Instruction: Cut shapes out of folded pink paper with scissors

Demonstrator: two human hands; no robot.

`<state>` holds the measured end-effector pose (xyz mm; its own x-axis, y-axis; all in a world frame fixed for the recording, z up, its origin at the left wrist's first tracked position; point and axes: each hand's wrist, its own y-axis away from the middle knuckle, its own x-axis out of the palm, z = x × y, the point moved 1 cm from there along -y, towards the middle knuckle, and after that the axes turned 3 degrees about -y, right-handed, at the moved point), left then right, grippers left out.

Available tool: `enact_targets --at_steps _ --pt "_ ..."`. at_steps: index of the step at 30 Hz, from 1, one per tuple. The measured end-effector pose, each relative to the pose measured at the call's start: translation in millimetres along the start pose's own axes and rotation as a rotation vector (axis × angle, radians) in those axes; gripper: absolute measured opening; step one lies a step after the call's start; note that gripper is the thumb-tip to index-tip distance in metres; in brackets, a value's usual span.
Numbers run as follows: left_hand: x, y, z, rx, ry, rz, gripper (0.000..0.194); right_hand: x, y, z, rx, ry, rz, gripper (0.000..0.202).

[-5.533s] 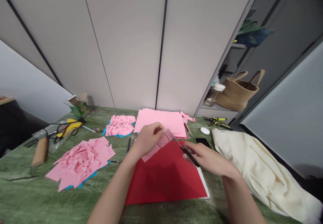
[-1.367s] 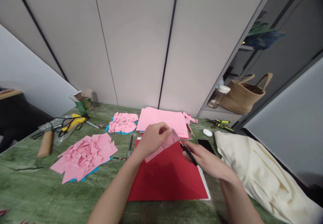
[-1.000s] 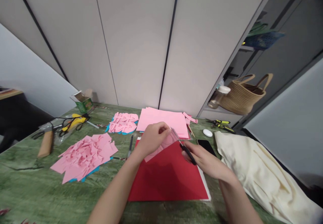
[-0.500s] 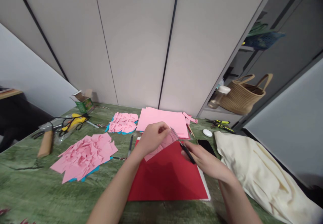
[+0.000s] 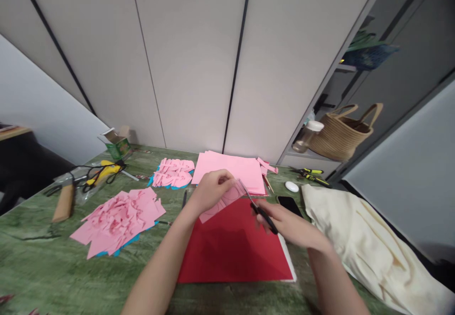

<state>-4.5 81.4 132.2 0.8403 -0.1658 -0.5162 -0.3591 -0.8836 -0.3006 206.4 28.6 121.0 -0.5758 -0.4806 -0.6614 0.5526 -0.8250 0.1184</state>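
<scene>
My left hand (image 5: 212, 189) pinches a piece of pink paper (image 5: 222, 204) that has faint curved lines drawn on it. With its fingers through the handles, my right hand (image 5: 279, 219) holds black-handled scissors (image 5: 263, 216). Their blades point up and left, at the right edge of the pink piece; whether they bite into it I cannot make out. Below both hands lies a red sheet (image 5: 236, 248) over a white one. Behind them is a stack of pink paper (image 5: 231, 166), with pink strips (image 5: 266, 166) at its right end.
Pink scraps (image 5: 121, 215) and cut pink shapes (image 5: 173, 173) lie on blue paper at left. A green box (image 5: 119, 147) and a yellow tool (image 5: 104, 172) are farther left. At right are a phone (image 5: 289, 205), a white oval object (image 5: 292, 186), pliers (image 5: 313, 175) and cream cloth (image 5: 362, 239).
The pink piece and my left hand have shifted slightly left. The scissors have drawn back a little toward the left and lie along the paper's right edge; my right fingers have changed position.
</scene>
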Motion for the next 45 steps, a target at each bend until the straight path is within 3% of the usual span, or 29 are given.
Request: enact_targets --at_steps 7,10,13,16,19,25,28,31,34,38,42,45 --pt "-7.4 0.3 5.2 -0.008 0.007 -0.013 0.016 -30.5 23.2 -11.4 -0.039 -0.055 0.193 0.04" --pt "-8.1 1.4 5.2 -0.015 -0.031 -0.024 0.017 -42.0 31.7 -25.5 0.034 -0.045 0.067 0.038" --pt "-8.9 1.8 4.4 -0.026 -0.073 -0.041 0.017 -41.1 27.3 -45.3 0.128 0.207 -0.118 0.026" --pt "-11.0 1.6 4.4 -0.026 -0.121 -0.073 0.017 -22.7 6.9 -64.4 0.203 0.387 -0.127 0.016" --pt "-13.4 1.9 4.3 -0.025 -0.157 -0.098 0.018 5.7 -20.2 -75.4 0.213 0.388 -0.132 0.018" --pt "-14.9 4.0 2.1 -0.028 -0.137 -0.104 0.021 59.4 -53.2 -81.6 0.292 0.388 -0.299 0.034" --pt "-15.0 4.3 1.2 -0.026 -0.128 -0.104 0.021 74.5 -59.4 -85.8 0.3 0.355 -0.39 0.035" --pt "-16.0 5.0 0.8 -0.033 -0.135 -0.105 0.021 78.7 -63.0 -89.6 0.255 0.305 -0.372 0.028" --pt "-18.4 6.3 0.4 -0.037 -0.136 -0.112 0.021 68.7 -62.1 -91.9 0.215 0.248 -0.349 0.019" --pt "-23.3 8.1 -1.0 -0.038 -0.124 -0.121 0.02 30.6 -42.5 -105.3 0.236 0.23 -0.422 0.023" --pt "-26.3 8.9 -2.9 -0.035 -0.122 -0.135 0.02 -2.0 1.9 -141.5 0.448 0.363 -0.678 0.035" --pt "-24.0 8.7 -4.3 -0.033 -0.116 -0.122 0.02 1.0 30.0 -170.6 0.597 0.443 -0.76 0.05"
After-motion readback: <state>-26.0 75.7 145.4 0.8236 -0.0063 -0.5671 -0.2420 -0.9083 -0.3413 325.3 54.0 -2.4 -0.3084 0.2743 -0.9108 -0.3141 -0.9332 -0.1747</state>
